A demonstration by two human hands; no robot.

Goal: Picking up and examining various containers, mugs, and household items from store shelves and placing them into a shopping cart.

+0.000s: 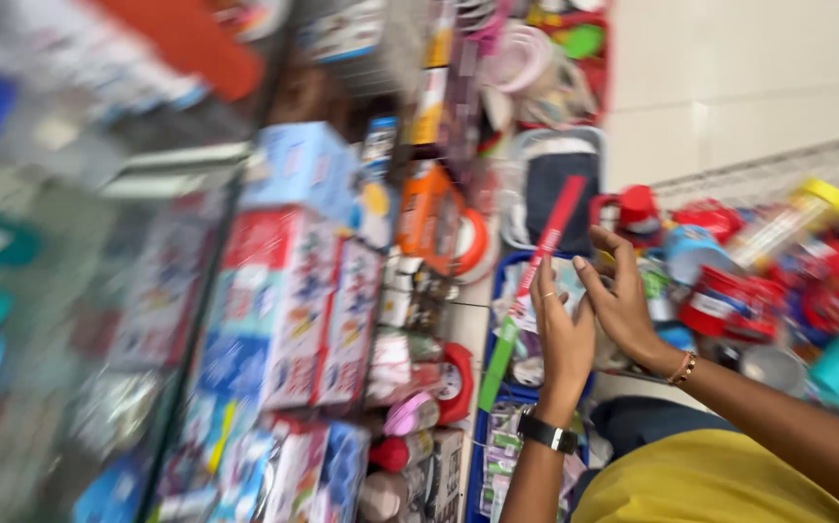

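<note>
Red-and-blue boxes [284, 310] crowd the left, blurred | red alarm clock [453, 383] near centre | left hand [563, 334] and right hand [623, 300] raised close together over the blue basket [497, 291], a long red-and-green flat pack [531, 291] at the left fingers, grip too blurred to tell | nothing yet lifted clear, clutter hems both sides | red tubs [730, 300] right.
</note>
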